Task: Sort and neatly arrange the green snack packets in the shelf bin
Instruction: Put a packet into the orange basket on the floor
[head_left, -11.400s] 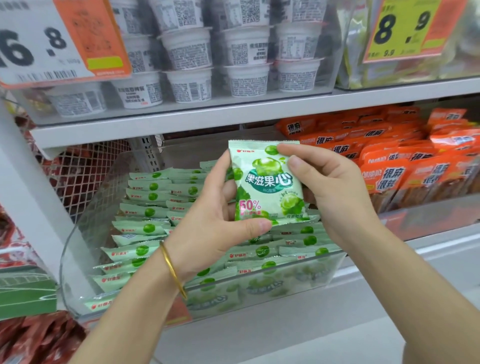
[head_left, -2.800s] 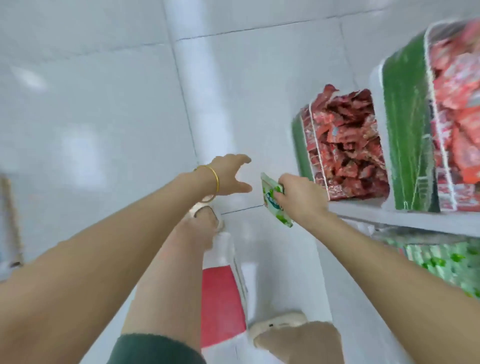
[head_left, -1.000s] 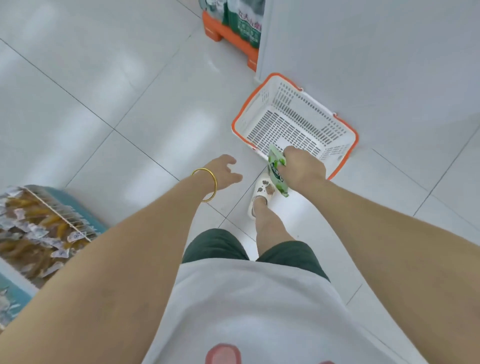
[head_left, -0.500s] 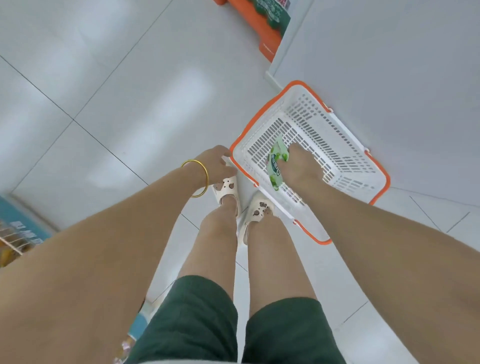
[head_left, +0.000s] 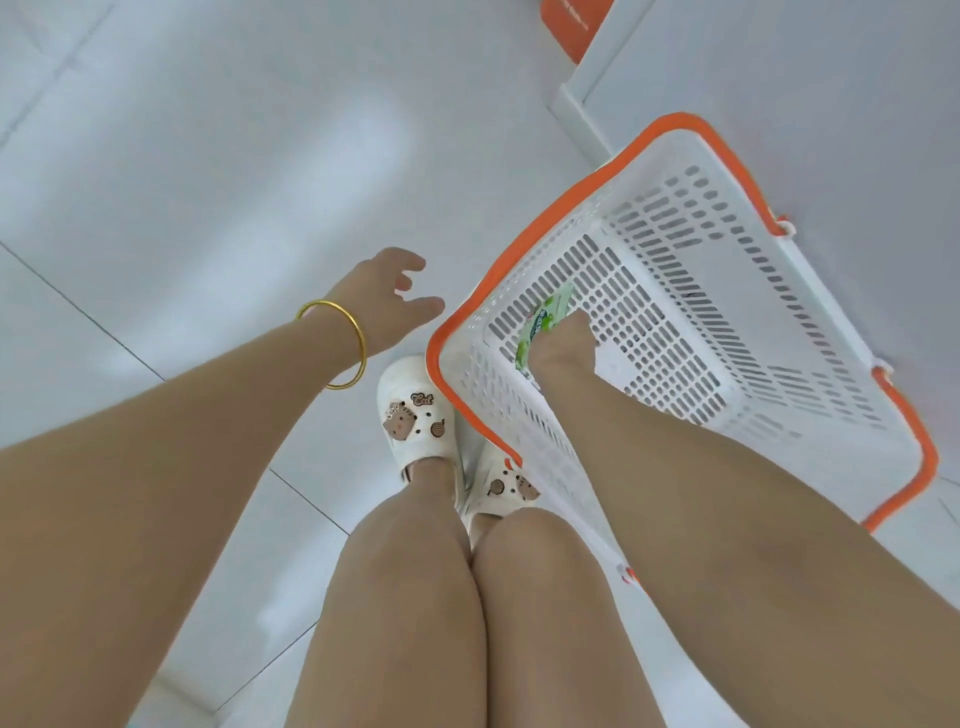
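Straight down onto white tiled floor (head_left: 208, 156), running out to every edge of the view. Next in size, a white slotted basket (head_left: 737, 223) with an orange rim, parked on the floor at the right, near corner hard up against a pair of white slippers (head_left: 415, 415). Reaching deep into it, right hand (head_left: 563, 345), fingers clamped on the green snack packet (head_left: 545, 319), packet low at the basket's near-left end, at or just above the slotted bottom, cannot tell which. Out over bare floor just left of the rim, left hand (head_left: 395, 296), fingers spread and loose, holding nothing, gold bangle (head_left: 358, 343) on the wrist. Looks like a set-down, with no shelf bin in view. Risks from here: letting go early and landing the packet on edge or crumpled; snagging a corner in a slot; nudging the basket with a toe while bent this far forward.
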